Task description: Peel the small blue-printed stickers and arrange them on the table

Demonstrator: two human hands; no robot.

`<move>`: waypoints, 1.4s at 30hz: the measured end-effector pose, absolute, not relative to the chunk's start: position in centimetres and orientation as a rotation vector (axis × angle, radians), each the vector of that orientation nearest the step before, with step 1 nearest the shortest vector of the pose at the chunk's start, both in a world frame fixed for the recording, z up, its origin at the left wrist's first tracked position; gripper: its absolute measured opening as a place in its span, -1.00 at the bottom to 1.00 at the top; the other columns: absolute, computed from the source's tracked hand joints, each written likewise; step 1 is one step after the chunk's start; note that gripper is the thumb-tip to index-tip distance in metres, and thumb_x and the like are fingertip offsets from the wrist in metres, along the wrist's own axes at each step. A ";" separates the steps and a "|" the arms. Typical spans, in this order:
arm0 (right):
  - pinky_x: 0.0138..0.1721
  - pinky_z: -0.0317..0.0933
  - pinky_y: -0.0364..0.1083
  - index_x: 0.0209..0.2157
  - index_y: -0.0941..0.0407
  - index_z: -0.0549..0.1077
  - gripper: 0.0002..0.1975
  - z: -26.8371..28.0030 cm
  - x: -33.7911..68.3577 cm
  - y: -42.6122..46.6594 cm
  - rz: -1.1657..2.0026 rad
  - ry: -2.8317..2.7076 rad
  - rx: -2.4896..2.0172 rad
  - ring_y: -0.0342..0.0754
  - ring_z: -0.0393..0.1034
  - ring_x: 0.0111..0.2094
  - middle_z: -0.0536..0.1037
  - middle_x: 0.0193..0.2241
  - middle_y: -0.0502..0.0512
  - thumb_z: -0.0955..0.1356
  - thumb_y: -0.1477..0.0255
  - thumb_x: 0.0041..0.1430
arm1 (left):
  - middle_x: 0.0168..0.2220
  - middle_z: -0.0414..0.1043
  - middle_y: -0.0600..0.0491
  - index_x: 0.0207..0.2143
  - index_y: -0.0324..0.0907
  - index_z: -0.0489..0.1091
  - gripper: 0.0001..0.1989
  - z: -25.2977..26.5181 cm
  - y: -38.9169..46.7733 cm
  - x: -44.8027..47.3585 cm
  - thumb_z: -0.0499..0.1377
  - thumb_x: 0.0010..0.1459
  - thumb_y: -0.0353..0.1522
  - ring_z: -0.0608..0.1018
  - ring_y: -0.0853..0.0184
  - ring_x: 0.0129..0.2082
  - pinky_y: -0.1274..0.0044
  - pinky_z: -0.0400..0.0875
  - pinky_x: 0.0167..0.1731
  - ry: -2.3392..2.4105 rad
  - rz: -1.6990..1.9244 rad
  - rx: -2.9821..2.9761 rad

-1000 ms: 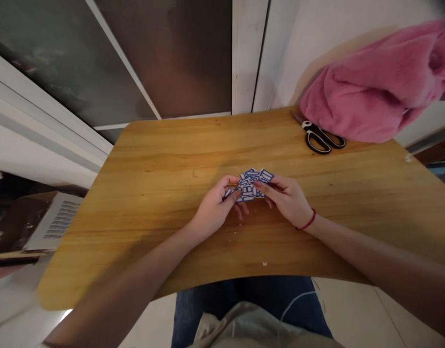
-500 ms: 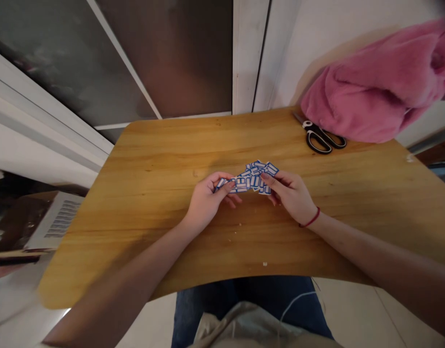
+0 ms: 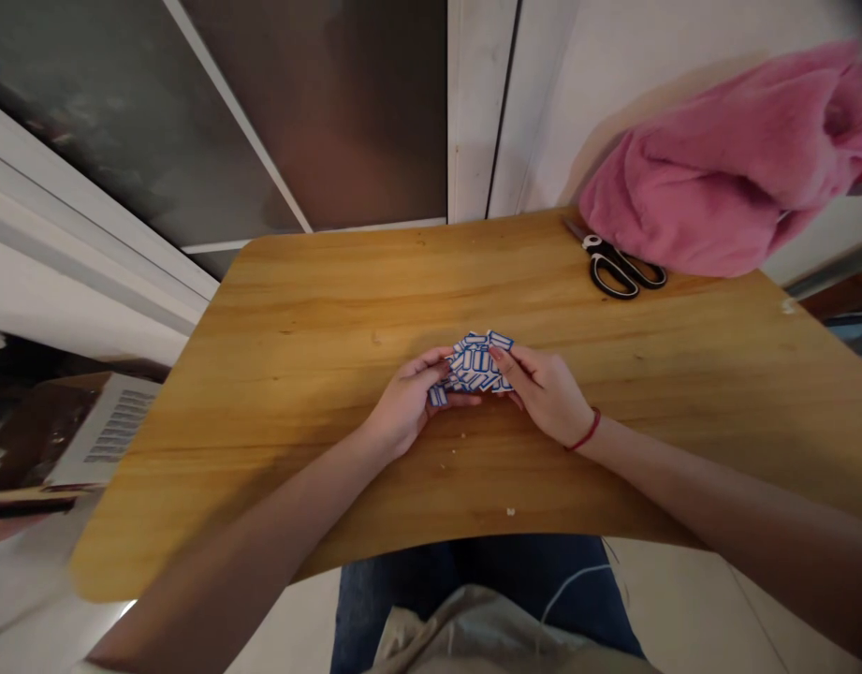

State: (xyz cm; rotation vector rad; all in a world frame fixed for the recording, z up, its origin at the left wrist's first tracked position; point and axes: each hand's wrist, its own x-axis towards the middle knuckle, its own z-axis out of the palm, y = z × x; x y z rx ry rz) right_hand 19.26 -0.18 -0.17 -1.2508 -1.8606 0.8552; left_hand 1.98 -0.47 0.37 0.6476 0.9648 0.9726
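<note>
Resting between two bare hands is a loose bunch of small white pieces with blue outlines, held above the middle of the table; whether its underside touches the wood cannot be told. The pieces overlap at many angles, and one sticks out at the bunch's lower left corner, toward the table's near edge. The left hand pinches the bunch by its left end, thumb on top and fingers stretched out beneath, showing past the side that faces the table's near edge. The right hand pinches the other end, its thumb lying flat over the pieces and its remaining fingers mostly hidden behind them. A red bracelet circles the right wrist, over the right half of the table.

Between the hands and the table's near edge lie a few tiny white scraps. Near the table's far right corner are scissors with black and white handles, blades pointing at the far edge. Just beside them, a pink fluffy cloth covers that corner and rises against the wall. Beyond the table's far edge stand dark door panels in white frames. Left of the table sits an open carton. Below the near edge are blue jeans and a white cord.
</note>
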 end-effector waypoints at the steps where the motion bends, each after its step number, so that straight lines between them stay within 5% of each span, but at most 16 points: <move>1: -0.57 -0.02 -0.18 -0.60 0.14 0.23 -0.57 -0.3 19.2 -0.2 0.772 -1.916 -1.242 -0.23 0.11 -0.64 0.28 -0.70 -0.05 0.16 0.20 0.27 | -0.26 0.51 -0.08 -0.24 -0.30 0.37 -0.84 0.5 -0.6 2.2 0.02 0.16 -0.48 0.57 0.31 -0.32 0.49 0.55 -0.38 0.960 0.962 0.590; 5: -0.57 -0.08 -0.17 -0.60 0.13 0.19 -0.59 -0.5 19.3 0.0 0.566 -2.039 -1.255 -0.23 0.06 -0.64 0.27 -0.68 -0.04 0.12 0.26 0.30 | -0.24 0.51 -0.12 -0.29 -0.31 0.41 -0.73 0.8 -0.8 2.5 0.00 0.23 -0.31 0.56 0.28 -0.29 0.45 0.55 -0.35 0.904 0.882 0.532; 13: -0.61 -0.17 -0.14 -0.69 0.11 0.07 -0.50 -0.5 19.3 -0.2 0.533 -2.051 -1.360 -0.24 -0.05 -0.70 0.16 -0.76 -0.06 0.08 0.22 0.31 | -0.31 0.53 -0.02 -0.27 -0.30 0.46 -0.76 0.4 -1.4 2.5 0.26 0.01 -0.34 0.55 0.39 -0.41 0.52 0.53 -0.36 0.919 0.803 0.843; 21: -0.60 -0.05 -0.17 -0.59 0.13 0.31 -0.48 -0.7 20.2 1.1 0.744 -1.662 -1.429 -0.22 0.08 -0.67 0.17 -0.74 -0.08 0.07 0.14 0.30 | -0.39 0.53 -0.01 -0.30 -0.29 0.42 -0.74 1.0 -1.4 1.9 0.24 0.03 -0.26 0.58 0.36 -0.46 0.55 0.52 -0.45 0.953 0.897 0.903; 28: -0.66 0.03 -0.21 -0.37 0.10 0.29 -0.72 -0.7 19.4 0.0 1.261 -1.696 -1.152 -0.24 0.12 -0.68 0.28 -0.65 -0.11 0.16 0.21 0.27 | -0.51 0.50 0.04 -0.42 -0.28 0.35 -0.72 1.0 -1.1 1.9 0.30 -0.06 -0.25 0.55 0.38 -0.58 0.56 0.49 -0.57 1.062 0.910 0.912; 32: -0.68 0.06 -0.23 -0.39 0.13 0.26 -0.65 -1.0 19.0 -0.5 1.500 -1.571 -1.036 -0.27 0.16 -0.68 0.37 -0.58 -0.05 0.11 0.17 0.29 | -0.71 0.36 0.16 -0.50 -0.22 0.25 -0.68 0.6 -1.1 1.8 0.30 -0.07 -0.21 0.39 0.45 -0.78 0.63 0.31 -0.80 1.166 0.893 0.958; 35: -0.69 0.06 -0.25 -0.32 0.14 0.30 -0.69 -0.9 18.8 -0.3 1.515 -1.577 -1.044 -0.29 0.16 -0.68 0.37 -0.58 -0.08 0.25 0.15 0.19 | -0.78 0.25 0.23 -0.53 -0.18 0.18 -0.64 0.3 -1.2 1.8 0.27 -0.06 -0.16 0.24 0.53 -0.86 0.70 0.11 -0.89 1.195 0.877 0.999; 38: -0.74 0.04 -0.27 -0.22 0.15 0.31 -0.65 -0.6 18.6 -0.1 1.514 -1.566 -1.083 -0.30 0.15 -0.71 0.36 -0.62 -0.13 0.36 0.19 0.08 | -0.80 0.16 0.27 -0.52 -0.18 0.19 -0.64 0.1 -1.3 1.9 0.23 -0.01 -0.12 0.12 0.59 -0.87 0.73 -0.05 -0.89 1.171 0.855 1.022; 42: -0.77 0.00 -0.27 -0.35 0.15 0.31 -0.69 -0.3 18.7 0.3 1.459 -1.432 -1.118 -0.31 0.12 -0.75 0.32 -0.69 -0.15 0.34 0.18 0.10 | -0.67 0.25 0.21 -0.46 -0.21 0.27 -0.71 0.0 -1.2 2.0 0.20 0.04 -0.17 0.15 0.63 -0.79 0.76 -0.05 -0.82 1.103 0.881 0.991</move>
